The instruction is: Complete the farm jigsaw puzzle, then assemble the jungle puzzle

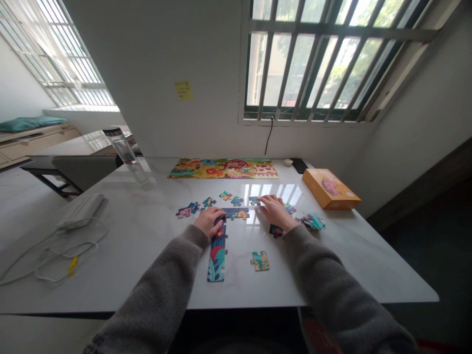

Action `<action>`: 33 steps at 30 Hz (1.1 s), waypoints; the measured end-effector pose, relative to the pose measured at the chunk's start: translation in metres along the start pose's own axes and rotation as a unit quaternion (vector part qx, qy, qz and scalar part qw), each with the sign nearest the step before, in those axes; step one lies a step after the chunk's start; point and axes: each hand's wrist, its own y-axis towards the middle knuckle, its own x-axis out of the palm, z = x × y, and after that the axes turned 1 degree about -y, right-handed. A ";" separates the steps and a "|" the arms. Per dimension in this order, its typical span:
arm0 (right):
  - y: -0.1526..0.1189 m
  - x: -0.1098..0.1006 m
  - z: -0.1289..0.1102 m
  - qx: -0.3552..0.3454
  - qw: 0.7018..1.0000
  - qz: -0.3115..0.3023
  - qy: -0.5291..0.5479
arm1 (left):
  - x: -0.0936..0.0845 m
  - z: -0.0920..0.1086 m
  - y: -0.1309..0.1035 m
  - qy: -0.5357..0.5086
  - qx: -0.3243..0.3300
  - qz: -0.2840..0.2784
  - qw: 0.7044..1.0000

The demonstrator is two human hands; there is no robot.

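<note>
My left hand (210, 221) rests on the corner of a joined puzzle section, its fingers bent together over the pieces. From that corner a joined strip (217, 260) runs toward me, and a shorter row (238, 213) extends right. My right hand (275, 210) has its fingertips on a small blue piece (254, 200) at the right end of the row, a little behind it. Loose pieces lie around: a purple one (183, 212), a blue one (237, 201), a dark one (275, 230) by my right wrist, and a teal-and-orange one (261, 261) nearer me.
A finished-looking picture strip (223, 168) lies at the table's back. An orange box (330, 189) and black phone (299, 165) are back right, near a pile of pieces (314, 221). A glass bottle (123, 148), white device (81, 210) and cables are left.
</note>
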 end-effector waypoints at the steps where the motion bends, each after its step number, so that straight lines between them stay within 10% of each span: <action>1: -0.006 -0.005 0.001 0.000 1.000 0.000 0.008 | 0.000 0.000 0.000 -0.001 0.001 0.001 1.000; 12: -0.083 -0.030 0.003 0.077 0.995 -0.055 -0.032 | 0.002 0.001 0.001 0.004 -0.004 -0.010 1.000; 33: -0.104 -0.038 -0.002 -0.001 0.987 -0.097 0.127 | 0.000 0.005 0.000 0.018 -0.002 -0.019 1.000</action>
